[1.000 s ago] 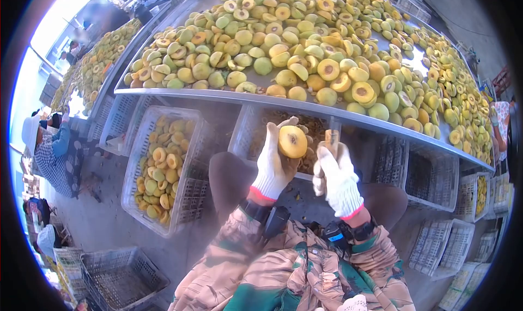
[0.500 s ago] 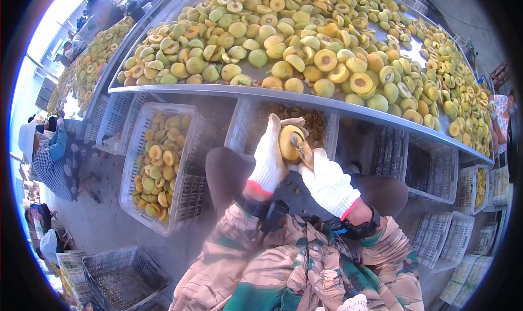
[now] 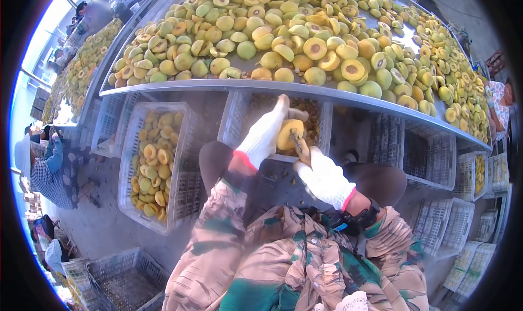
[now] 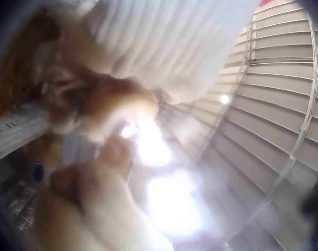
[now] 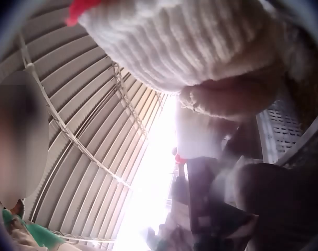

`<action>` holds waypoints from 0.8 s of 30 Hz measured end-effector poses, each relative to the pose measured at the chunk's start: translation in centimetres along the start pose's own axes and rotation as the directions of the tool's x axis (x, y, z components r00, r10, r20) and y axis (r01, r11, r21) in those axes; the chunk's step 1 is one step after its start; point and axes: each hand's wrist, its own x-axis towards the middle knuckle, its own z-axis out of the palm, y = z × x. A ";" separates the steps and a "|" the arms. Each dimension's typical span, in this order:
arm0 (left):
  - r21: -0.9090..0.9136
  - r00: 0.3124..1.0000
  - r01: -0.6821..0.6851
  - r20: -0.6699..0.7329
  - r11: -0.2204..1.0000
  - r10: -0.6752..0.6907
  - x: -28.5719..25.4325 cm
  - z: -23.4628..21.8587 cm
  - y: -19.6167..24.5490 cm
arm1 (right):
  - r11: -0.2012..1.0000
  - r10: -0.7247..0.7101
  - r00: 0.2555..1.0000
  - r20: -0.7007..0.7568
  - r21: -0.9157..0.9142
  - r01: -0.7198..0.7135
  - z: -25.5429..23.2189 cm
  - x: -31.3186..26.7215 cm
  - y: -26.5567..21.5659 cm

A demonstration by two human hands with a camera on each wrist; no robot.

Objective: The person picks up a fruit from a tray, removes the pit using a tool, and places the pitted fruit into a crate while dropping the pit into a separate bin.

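Observation:
In the head view, my white-gloved left hand (image 3: pixel 261 135) holds a yellow peach half (image 3: pixel 285 140) above a crate of scraps (image 3: pixel 321 128) under the table's front edge. From the right, my gloved right hand (image 3: pixel 326 181) grips a wooden-handled pitting tool (image 3: pixel 301 150), its dark metal end against the cut face of the peach. The left wrist view catches the peach half (image 4: pixel 120 107) blurred beneath the ribbed glove. Only the glove's back and curled fingers of the right hand (image 5: pixel 201 52) show in the right wrist view; the tool is hidden there.
A metal-edged table (image 3: pixel 218 84) heaped with halved peaches (image 3: pixel 256 38) spans the front. On the floor to the left stands a crate of peach halves (image 3: pixel 124 180), with a dark crate (image 3: pixel 128 278) nearer. More crates (image 3: pixel 444 226) stand on the right. Several people sit or stand around.
My right hand has brought the tool leftward and up to the peach half, its metal end now at the cut face. The left hand keeps hold of the peach, tilting it toward the tool.

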 end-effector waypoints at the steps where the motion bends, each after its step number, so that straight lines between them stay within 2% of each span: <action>1: -0.046 0.997 -0.073 -0.003 0.996 0.073 0.1 0.3 -0.2 | 0.957 0.141 0.986 0.094 0.242 -0.160 -0.5 0.1 -1.1; 2: -0.105 0.966 -0.259 -0.038 0.960 0.257 0.4 0.7 -1.3 | 0.832 0.247 0.944 0.219 0.451 -0.323 -0.9 0.2 -1.9; 5: 0.106 0.884 -0.361 -0.278 0.927 0.376 0.6 0.9 -4.0 | 0.705 0.245 0.905 0.348 0.576 -0.413 -0.4 -0.3 -2.4; 6: 0.000 0.886 -0.310 -0.362 0.951 0.289 0.9 0.7 -4.2 | 0.619 0.218 0.892 0.397 0.651 -0.440 -0.1 -0.6 -2.4; 9: 0.064 0.880 -0.252 -0.400 0.966 0.256 0.5 1.1 -3.4 | 0.544 0.253 0.854 0.455 0.663 -0.515 -0.5 -0.6 -3.4; 12: 0.100 0.849 -0.312 -0.417 0.945 0.325 0.3 1.7 -3.5 | 0.700 0.234 0.897 0.374 0.576 -0.423 0.1 -0.5 -2.4; 15: 0.202 0.778 -0.432 -0.409 0.879 0.476 -0.4 2.9 -3.4 | 0.890 0.244 0.949 0.201 0.341 -0.302 0.4 -0.7 -2.9; 18: 0.230 0.735 -0.517 -0.374 0.824 0.565 -0.3 3.1 -3.6 | 0.706 0.229 0.919 0.320 0.595 -0.383 0.4 -0.9 -2.9; 21: 0.272 0.676 -0.590 -0.347 0.760 0.650 0.1 3.0 -4.3 | 0.631 0.188 0.920 0.343 0.676 -0.380 0.2 -0.9 -2.8; 24: 0.155 0.788 -0.486 -0.347 0.860 0.508 -0.2 2.3 -3.7 | 0.625 0.148 0.903 0.403 0.670 -0.401 -0.2 -0.8 -2.3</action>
